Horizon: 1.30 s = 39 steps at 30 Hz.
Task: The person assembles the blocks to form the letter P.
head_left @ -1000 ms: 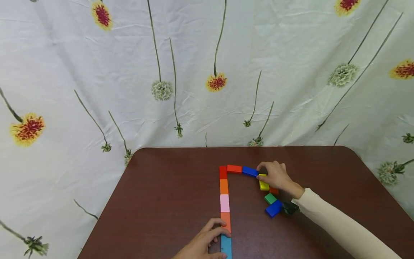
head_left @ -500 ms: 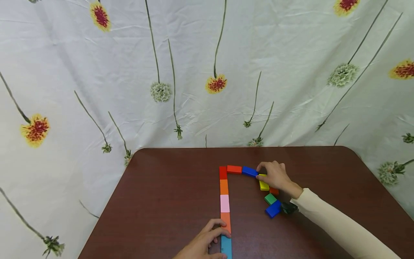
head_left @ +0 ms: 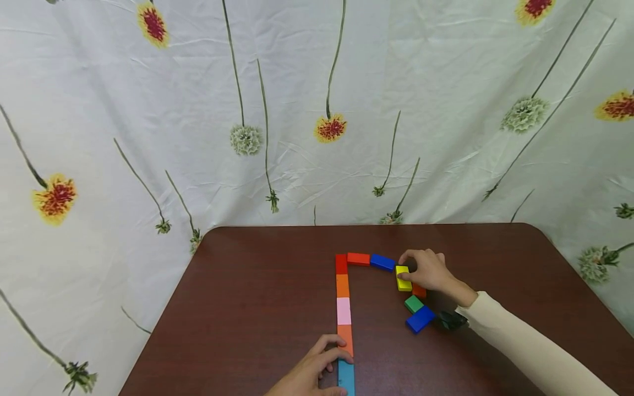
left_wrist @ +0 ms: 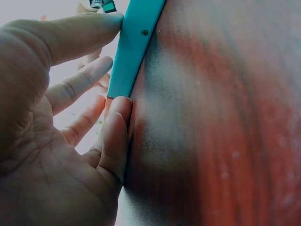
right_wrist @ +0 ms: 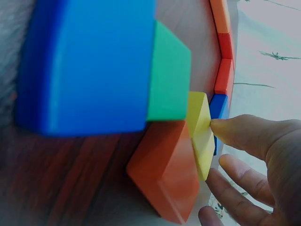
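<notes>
Several coloured blocks form a bent line on the table. In the head view my right hand [head_left: 430, 272] is over the yellow block [head_left: 404, 284], its thumb [right_wrist: 230, 126] at the block's face and its other fingers loosely bent and spread. Beside it lie the blue block [head_left: 382, 262] and a dark orange block [head_left: 419, 291], partly hidden by the hand. My left hand [head_left: 317, 367] rests at the near end of the straight row, fingertips on the orange block [head_left: 345, 333]. In the left wrist view its thumb touches the teal block [left_wrist: 134, 44].
The row continues through a pink block [head_left: 343, 311], an orange block [head_left: 342, 285] and red blocks [head_left: 359, 259]. A green block [head_left: 414, 304] touches another blue block [head_left: 420, 319] nearer me. A flowered cloth [head_left: 287, 181] hangs behind the brown table [head_left: 238, 308].
My right hand has shifted slightly right and back from the junction of the blue and yellow blocks, uncovering more of the yellow one. The left hand stays in place.
</notes>
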Each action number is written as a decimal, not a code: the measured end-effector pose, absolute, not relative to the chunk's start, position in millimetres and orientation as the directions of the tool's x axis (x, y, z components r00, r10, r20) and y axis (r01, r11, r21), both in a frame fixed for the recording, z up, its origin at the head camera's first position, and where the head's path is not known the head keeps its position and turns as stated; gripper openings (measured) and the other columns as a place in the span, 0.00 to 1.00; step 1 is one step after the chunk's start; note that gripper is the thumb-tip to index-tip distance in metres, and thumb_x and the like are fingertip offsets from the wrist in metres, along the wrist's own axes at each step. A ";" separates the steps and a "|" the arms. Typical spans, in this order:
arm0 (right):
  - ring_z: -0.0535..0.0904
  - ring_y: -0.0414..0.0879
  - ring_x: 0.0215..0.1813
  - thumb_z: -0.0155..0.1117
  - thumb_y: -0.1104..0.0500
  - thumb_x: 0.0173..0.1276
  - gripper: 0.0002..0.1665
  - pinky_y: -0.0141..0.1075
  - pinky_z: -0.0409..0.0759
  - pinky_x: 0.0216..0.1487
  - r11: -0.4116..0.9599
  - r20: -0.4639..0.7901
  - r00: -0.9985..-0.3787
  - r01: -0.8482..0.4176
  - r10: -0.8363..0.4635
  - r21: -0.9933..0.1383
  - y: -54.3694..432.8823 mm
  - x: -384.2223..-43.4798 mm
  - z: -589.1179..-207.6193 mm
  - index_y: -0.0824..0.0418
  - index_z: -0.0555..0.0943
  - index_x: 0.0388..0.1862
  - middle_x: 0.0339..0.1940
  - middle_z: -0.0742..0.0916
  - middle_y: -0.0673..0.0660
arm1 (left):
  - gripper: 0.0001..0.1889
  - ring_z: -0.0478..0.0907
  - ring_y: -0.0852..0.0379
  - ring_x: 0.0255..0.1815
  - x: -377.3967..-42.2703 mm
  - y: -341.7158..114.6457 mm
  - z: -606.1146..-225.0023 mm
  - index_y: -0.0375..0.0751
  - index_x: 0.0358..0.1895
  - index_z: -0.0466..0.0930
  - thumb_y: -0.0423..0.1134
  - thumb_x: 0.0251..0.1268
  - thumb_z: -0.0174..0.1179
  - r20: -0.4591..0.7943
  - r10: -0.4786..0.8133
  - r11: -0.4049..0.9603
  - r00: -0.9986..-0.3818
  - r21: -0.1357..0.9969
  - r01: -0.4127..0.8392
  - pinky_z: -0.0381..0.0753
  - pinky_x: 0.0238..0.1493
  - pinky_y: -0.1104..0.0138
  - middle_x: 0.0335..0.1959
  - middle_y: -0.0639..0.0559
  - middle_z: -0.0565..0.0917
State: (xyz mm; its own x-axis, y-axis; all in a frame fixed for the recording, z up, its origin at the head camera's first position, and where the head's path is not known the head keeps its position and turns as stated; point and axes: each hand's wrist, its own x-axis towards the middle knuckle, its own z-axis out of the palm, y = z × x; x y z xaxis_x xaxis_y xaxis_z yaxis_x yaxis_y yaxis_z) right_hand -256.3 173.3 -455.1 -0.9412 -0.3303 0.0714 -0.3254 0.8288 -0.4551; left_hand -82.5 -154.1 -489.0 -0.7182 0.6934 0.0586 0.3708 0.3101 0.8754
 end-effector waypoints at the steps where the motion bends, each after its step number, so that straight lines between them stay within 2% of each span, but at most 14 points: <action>1: 0.74 0.49 0.36 0.76 0.52 0.59 0.15 0.46 0.55 0.39 0.828 0.066 -0.941 -0.323 -0.331 -0.458 174.2 -255.5 -454.7 0.56 0.84 0.42 0.36 0.87 0.54 | 0.21 0.64 0.69 0.45 -82.4 -154.1 -488.9 0.44 0.59 0.76 0.44 0.67 0.67 0.065 0.693 0.311 -0.718 0.872 0.379 0.69 0.45 0.77 0.64 0.42 0.64; 5: 0.72 0.45 0.30 0.75 0.51 0.60 0.15 0.44 0.55 0.37 0.822 0.063 -0.937 -0.333 -0.344 -0.462 175.8 -253.1 -454.1 0.56 0.85 0.43 0.33 0.87 0.53 | 0.21 0.65 0.69 0.44 -82.4 -154.0 -489.1 0.43 0.59 0.75 0.44 0.67 0.67 0.074 0.696 0.312 -0.715 0.865 0.393 0.69 0.45 0.78 0.64 0.42 0.64; 8: 0.72 0.44 0.30 0.75 0.51 0.61 0.16 0.43 0.55 0.37 0.814 0.067 -0.930 -0.349 -0.361 -0.464 175.5 -251.7 -454.2 0.57 0.85 0.43 0.37 0.88 0.55 | 0.21 0.65 0.69 0.45 -82.3 -154.0 -489.2 0.44 0.60 0.75 0.45 0.67 0.67 0.064 0.695 0.310 -0.716 0.872 0.378 0.69 0.45 0.77 0.64 0.43 0.64; 16: 0.77 0.48 0.39 0.75 0.50 0.62 0.16 0.43 0.56 0.36 0.804 0.073 -0.917 -0.381 -0.393 -0.456 175.3 -251.3 -456.2 0.56 0.85 0.44 0.46 0.89 0.57 | 0.21 0.65 0.69 0.45 -82.6 -154.2 -489.1 0.44 0.59 0.76 0.45 0.67 0.67 0.033 0.685 0.315 -0.728 0.887 0.337 0.69 0.45 0.77 0.64 0.43 0.63; 27: 0.79 0.52 0.42 0.75 0.50 0.62 0.17 0.44 0.57 0.37 0.797 0.075 -0.914 -0.386 -0.399 -0.464 175.2 -252.7 -459.6 0.57 0.85 0.46 0.44 0.89 0.56 | 0.21 0.65 0.70 0.45 -83.0 -155.0 -490.8 0.45 0.59 0.76 0.45 0.67 0.67 0.032 0.685 0.320 -0.728 0.885 0.340 0.69 0.44 0.77 0.64 0.43 0.63; 39: 0.79 0.61 0.53 0.74 0.53 0.63 0.16 0.57 0.61 0.46 0.742 0.111 -0.926 -0.357 -0.361 -0.568 193.6 -240.3 -446.4 0.58 0.84 0.46 0.50 0.88 0.61 | 0.20 0.64 0.70 0.44 -82.6 -153.5 -491.1 0.44 0.58 0.76 0.44 0.67 0.67 0.027 0.676 0.315 -0.736 0.893 0.322 0.68 0.40 0.79 0.64 0.43 0.64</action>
